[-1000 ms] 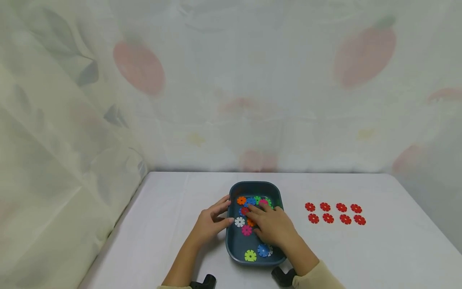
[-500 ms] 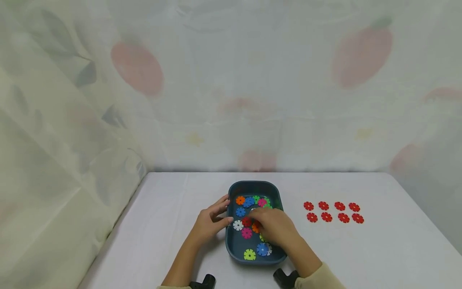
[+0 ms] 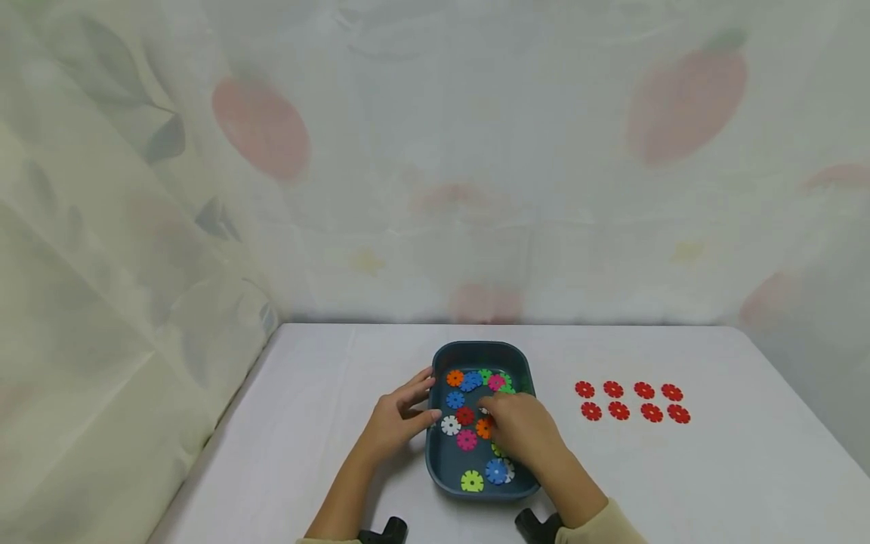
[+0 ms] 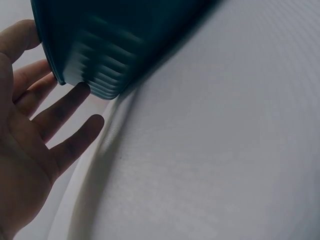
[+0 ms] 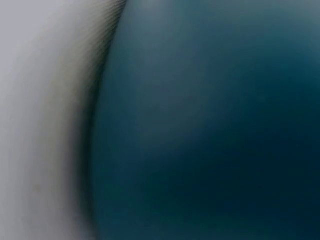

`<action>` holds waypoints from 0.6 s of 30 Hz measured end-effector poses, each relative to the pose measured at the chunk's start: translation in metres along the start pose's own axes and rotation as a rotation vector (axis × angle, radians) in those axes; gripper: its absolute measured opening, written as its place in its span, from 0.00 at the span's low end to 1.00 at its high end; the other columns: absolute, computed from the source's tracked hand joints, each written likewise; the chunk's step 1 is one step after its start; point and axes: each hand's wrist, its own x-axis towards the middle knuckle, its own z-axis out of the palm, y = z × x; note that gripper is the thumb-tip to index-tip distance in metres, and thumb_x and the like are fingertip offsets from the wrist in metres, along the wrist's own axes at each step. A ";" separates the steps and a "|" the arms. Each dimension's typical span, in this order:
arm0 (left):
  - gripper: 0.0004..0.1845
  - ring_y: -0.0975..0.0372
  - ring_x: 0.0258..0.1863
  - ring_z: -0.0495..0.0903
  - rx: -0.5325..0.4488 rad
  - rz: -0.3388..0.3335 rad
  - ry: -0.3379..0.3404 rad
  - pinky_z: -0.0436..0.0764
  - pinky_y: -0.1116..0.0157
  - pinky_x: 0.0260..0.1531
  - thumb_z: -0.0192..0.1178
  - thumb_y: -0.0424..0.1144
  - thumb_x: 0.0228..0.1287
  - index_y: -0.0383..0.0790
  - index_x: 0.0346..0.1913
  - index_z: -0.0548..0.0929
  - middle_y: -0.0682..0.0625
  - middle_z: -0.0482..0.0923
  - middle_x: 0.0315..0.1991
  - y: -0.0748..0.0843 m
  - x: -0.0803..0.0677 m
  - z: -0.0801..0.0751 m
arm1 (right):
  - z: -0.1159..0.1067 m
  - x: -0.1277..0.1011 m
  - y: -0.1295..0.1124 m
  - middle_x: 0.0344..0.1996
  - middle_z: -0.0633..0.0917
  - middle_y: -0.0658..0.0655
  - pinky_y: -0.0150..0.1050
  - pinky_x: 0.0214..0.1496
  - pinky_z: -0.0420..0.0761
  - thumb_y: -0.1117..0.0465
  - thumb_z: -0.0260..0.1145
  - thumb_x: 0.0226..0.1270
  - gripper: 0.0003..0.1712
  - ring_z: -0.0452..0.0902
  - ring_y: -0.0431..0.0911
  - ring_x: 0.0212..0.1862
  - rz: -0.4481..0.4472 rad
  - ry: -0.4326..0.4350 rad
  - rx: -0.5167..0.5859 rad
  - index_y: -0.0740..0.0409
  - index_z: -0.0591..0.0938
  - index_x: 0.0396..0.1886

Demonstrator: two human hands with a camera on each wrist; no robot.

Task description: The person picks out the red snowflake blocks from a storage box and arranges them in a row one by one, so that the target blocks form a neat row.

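From the head view, the left hand [image 3: 397,419] lies with straight fingers against the tray [image 3: 479,353] wall; the left wrist view shows fingertips [image 4: 82,90] touching it. The right hand [image 3: 519,431] covers the discs [image 3: 466,440] inside; whether it holds any, I cannot tell.

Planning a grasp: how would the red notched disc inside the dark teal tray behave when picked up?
The red notched plastic disc looks thin and small, so probably light and stiff. Lying flat on the dark teal tray floor, it likely slides under a push, making its edge hard to catch.
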 end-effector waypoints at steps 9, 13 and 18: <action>0.31 0.57 0.61 0.73 -0.004 -0.016 0.011 0.80 0.64 0.50 0.65 0.45 0.59 0.44 0.65 0.71 0.63 0.61 0.69 0.001 0.000 0.001 | -0.003 0.000 0.001 0.30 0.84 0.46 0.36 0.35 0.82 0.61 0.73 0.49 0.15 0.74 0.38 0.28 0.049 -0.006 0.077 0.49 0.86 0.40; 0.31 0.57 0.61 0.73 -0.002 -0.027 0.016 0.80 0.64 0.51 0.65 0.45 0.58 0.45 0.65 0.71 0.64 0.62 0.69 -0.001 -0.001 0.002 | -0.004 -0.001 0.001 0.28 0.81 0.45 0.33 0.32 0.80 0.57 0.72 0.51 0.11 0.72 0.37 0.27 0.047 -0.008 0.090 0.48 0.87 0.37; 0.34 0.57 0.61 0.73 0.007 -0.007 0.008 0.79 0.63 0.52 0.65 0.51 0.57 0.44 0.65 0.71 0.63 0.61 0.69 -0.001 0.000 0.001 | -0.006 -0.001 0.002 0.24 0.80 0.41 0.30 0.29 0.76 0.54 0.69 0.56 0.07 0.68 0.35 0.25 0.051 0.003 0.157 0.45 0.84 0.35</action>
